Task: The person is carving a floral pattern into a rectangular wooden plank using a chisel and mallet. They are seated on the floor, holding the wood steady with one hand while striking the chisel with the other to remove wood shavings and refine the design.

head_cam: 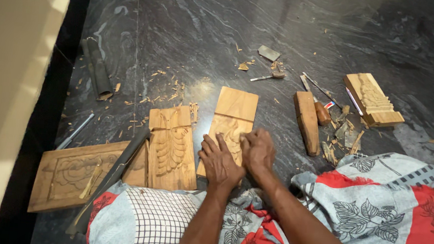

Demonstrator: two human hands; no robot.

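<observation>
1. Head view, looking down on a dark stone floor strewn with wood chips.
2. Left hand flat on the carved wooden panel, fingers spread and released, pressing its lower part.
3. Right hand just beside the left, touching it, fingers curled and clenched against the panel's carved middle; whether something thin sits inside the fist, cannot tell.
4. Panel lying flat on the floor straight ahead of the knees, upper end plain, lower half carved.
5. To its left, close by, a second carved panel; farther left a wide relief board with a long dark tool across it.
6. To the right, a wooden mallet block, a chisel and a small carved block, well apart from the hands.
7. Patterned cloth over the lap.
</observation>
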